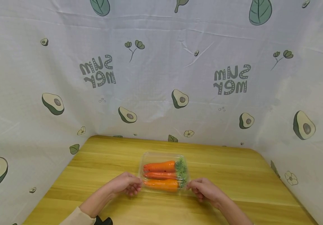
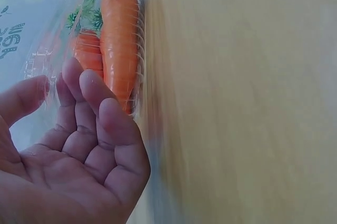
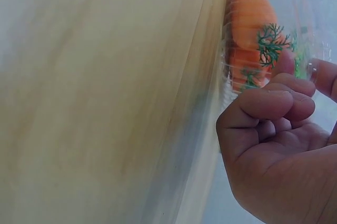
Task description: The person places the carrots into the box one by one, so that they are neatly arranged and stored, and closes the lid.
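Note:
Between my two hands sits a clear plastic box with three orange carrots lying side by side in it. Their green leafy tops are toward the right end. My left hand pinches the box's near left corner between thumb and fingers. At the near right corner, my right hand holds the rim with thumb and forefinger, its other fingers curled under. In the left wrist view the box's ribbed side shows beside a carrot. Leaves show through the plastic in the right wrist view.
The box is on a yellow wooden table. A white cloth printed with avocados and leaves hangs behind the table and along both sides. A small black object shows by the left sleeve.

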`<state>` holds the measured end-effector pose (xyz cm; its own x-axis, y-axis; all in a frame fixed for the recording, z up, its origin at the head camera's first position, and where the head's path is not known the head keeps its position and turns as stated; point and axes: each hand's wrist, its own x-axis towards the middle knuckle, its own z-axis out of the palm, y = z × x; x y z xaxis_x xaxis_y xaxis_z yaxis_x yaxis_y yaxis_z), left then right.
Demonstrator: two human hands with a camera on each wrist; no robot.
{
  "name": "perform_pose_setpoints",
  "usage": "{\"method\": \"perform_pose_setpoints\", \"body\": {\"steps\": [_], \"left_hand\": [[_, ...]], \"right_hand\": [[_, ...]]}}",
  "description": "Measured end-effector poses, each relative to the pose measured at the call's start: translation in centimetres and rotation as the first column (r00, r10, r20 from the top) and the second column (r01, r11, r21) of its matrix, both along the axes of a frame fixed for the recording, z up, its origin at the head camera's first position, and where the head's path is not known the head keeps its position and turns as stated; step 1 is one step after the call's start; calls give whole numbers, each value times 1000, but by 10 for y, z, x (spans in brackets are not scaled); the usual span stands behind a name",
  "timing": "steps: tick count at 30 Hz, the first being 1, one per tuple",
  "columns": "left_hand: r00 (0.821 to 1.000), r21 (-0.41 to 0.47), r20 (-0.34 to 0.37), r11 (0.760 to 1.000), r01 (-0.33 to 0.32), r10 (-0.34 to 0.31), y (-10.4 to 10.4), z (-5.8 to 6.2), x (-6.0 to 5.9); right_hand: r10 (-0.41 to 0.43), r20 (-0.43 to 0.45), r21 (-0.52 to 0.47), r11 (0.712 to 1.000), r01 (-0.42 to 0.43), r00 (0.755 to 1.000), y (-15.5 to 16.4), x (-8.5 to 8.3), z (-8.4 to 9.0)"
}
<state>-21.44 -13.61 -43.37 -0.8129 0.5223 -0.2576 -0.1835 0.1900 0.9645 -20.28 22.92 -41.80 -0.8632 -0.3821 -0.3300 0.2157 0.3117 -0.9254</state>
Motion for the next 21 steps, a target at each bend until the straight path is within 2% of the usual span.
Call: {"method": "perform_pose_setpoints", "body": {"steps": [11,21], "left_hand": [[1000,54,4,999,-7,6,3,-1,1],[999,93,18,995,-42,40,6,-4,2]], "right_hand": [[-10,-7,6,1000,10,1000,-1,1,-1],[-11,-3,16,1000,11,1000,-1,0,-1]]}}
